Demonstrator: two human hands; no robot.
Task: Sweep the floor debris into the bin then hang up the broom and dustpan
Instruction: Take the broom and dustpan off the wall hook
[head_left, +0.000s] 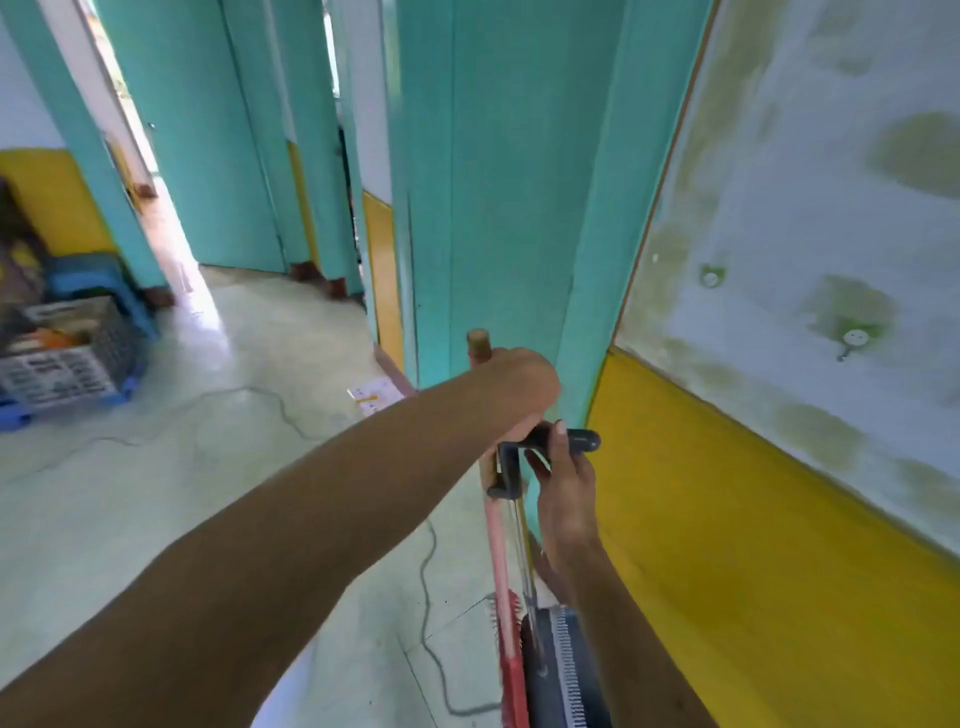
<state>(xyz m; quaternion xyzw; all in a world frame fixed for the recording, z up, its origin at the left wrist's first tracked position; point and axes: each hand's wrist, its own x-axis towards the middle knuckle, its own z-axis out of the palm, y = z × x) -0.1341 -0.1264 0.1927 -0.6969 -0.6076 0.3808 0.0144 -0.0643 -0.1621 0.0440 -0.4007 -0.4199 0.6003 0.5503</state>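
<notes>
A broom with a pink stick and red bristles stands upright beside the teal door frame. My left hand is wrapped around the stick just under its wooden top end. A grey dustpan with a comb edge hangs low beside the broom head, on a thin upright rod with a dark handle. My right hand grips that dark handle. Two wall hooks sit on the stained white wall to the right, apart from both hands.
A teal door stands straight ahead, with a yellow-painted lower wall on the right. A grey cable snakes across the pale floor. Stacked crates sit at the left. A paper sheet lies by the door.
</notes>
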